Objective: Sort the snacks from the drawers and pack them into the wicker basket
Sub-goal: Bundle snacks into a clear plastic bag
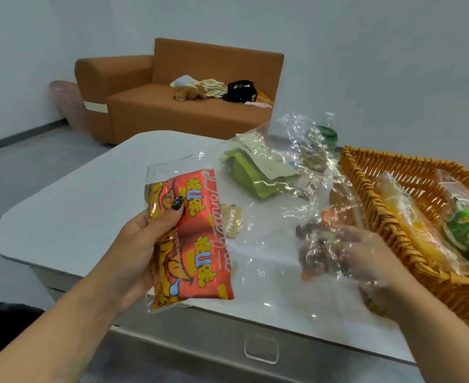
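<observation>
Behind white table (84,205), perhaps orange sofa (172,106)

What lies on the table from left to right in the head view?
Red snack packet held in the left hand → small yellow sachet → right hand on a clear bag of dark snacks → wicker basket.

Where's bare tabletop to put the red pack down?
Bare: the table's left end, from the rounded corner to the left hand holding the red snack pack. Crowded: clear bags and green packets mid-table, the right hand, then the wicker basket.
</observation>
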The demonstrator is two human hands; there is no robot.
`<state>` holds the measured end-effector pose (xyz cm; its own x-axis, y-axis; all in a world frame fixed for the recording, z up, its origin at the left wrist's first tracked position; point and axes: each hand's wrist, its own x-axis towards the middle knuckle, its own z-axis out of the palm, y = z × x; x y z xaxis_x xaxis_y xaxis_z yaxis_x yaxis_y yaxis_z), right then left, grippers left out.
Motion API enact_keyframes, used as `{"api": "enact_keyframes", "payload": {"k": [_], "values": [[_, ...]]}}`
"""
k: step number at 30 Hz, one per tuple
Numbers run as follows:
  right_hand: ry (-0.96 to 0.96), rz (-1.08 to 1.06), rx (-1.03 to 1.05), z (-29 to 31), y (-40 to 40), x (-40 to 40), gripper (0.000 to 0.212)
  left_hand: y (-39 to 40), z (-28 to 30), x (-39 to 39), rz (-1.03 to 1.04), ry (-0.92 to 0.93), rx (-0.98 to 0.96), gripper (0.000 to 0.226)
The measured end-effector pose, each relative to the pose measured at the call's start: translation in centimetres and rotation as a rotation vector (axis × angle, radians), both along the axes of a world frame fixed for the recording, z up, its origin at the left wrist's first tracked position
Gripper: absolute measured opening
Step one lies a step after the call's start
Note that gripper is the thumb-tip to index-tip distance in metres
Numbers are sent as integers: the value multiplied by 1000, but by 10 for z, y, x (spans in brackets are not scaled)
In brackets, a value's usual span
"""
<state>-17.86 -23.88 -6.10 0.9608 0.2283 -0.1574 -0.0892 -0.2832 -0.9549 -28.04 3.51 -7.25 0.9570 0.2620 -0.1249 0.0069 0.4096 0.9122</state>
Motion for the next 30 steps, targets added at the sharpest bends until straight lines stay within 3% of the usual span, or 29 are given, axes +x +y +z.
{"api": "enact_keyframes", "payload": {"k": [4, 8, 13, 16, 19, 22, 26, 28, 30], "values": [[128, -2, 438, 38, -7, -7, 27, -8, -12, 6, -72, 46, 39, 71], [124, 14, 556, 47, -11, -14, 15, -23, -20, 11, -54, 85, 5, 48], [138, 64, 646, 51, -17, -13, 23, -29, -24, 11, -33, 104, -16, 48], [96, 56, 594, 47, -19, -8, 21, -27, -25, 10, -32, 107, 26, 49], [65, 167, 456, 42, -17, -7, 38, -28, -25, 8, -21, 94, 55, 49], [22, 264, 341, 40, -9, -11, 15, -28, -27, 7, 2, 61, 100, 47], [34, 289, 206, 31, -2, -11, 8, -27, -25, 3, 1, 31, 130, 45], [90, 342, 181, 26, 1, -9, 21, -25, -24, 1, -13, 13, 122, 49], [153, 358, 192, 25, 7, -9, 35, -23, -23, -1, -35, -2, 111, 71]]}}
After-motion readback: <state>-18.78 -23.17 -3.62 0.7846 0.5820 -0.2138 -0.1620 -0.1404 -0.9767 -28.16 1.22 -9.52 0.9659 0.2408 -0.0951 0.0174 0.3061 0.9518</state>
